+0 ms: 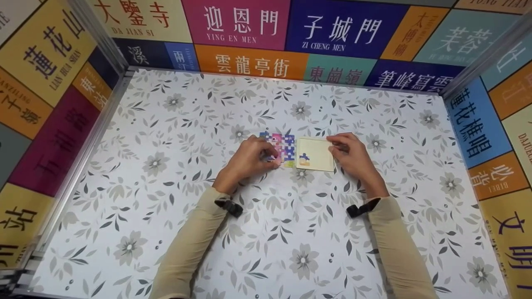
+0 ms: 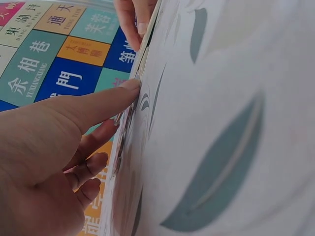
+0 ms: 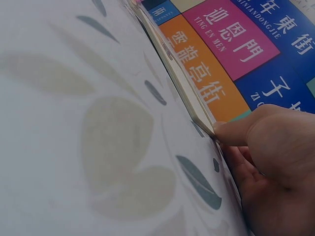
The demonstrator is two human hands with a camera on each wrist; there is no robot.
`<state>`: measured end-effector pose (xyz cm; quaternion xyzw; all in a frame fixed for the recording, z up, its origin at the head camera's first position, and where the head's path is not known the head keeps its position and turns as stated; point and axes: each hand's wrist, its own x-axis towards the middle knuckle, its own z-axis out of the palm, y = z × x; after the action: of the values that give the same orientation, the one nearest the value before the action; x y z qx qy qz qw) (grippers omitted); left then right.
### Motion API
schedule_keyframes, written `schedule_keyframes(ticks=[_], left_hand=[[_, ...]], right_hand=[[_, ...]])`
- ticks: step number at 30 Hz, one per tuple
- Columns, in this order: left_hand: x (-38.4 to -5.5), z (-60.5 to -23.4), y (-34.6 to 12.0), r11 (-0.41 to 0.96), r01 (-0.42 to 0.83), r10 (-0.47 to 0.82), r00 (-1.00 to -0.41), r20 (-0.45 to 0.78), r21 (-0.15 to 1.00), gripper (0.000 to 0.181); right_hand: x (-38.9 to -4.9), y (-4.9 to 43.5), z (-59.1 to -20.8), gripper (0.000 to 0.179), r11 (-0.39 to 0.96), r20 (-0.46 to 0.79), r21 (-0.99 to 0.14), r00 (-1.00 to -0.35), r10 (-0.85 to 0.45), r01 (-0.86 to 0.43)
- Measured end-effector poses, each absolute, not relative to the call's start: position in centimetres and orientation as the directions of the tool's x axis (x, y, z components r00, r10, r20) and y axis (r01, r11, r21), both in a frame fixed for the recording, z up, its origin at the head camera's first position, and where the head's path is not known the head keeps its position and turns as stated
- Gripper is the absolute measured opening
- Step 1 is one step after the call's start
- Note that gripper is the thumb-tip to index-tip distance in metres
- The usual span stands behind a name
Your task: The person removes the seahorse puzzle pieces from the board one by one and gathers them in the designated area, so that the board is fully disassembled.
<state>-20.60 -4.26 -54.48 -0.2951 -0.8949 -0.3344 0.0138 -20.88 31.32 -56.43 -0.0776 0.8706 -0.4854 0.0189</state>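
In the head view, a block of colourful jigsaw pieces in pink, purple and blue lies flat on the table. My left hand covers its left side, with thumb and forefinger pinching a pink jigsaw piece at the lower edge. Directly right of the block is a square cream puzzle board, and a small purple-and-orange piece sits in its lower left corner. My right hand holds the board's right edge between thumb and fingers. The left wrist view shows the pieces only edge-on.
A white tabletop with grey flowers and leaves spreads around the hands. Upright panels of coloured blocks with Chinese lettering border the back, left and right sides. Dark straps are on both wrists.
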Motion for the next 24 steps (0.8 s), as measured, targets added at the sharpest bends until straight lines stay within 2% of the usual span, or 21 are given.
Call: schedule_keyframes(ticks=[14, 24], left_hand=[[-20.63, -54.52, -4.63, 0.598, 0.547, 0.546, -0.813, 0.202, 0.585, 0.027], [-20.47, -54.35, -4.04, 0.601, 0.520, 0.536, -0.825, 0.177, 0.607, 0.031]], right_hand=[[-20.74, 31.13, -56.45, 0.034, 0.514, 0.056, -0.847, -0.985, -0.162, -0.132], [-20.77, 31.19, -56.37, 0.032, 0.525, 0.048, -0.843, -0.988, -0.150, -0.120]])
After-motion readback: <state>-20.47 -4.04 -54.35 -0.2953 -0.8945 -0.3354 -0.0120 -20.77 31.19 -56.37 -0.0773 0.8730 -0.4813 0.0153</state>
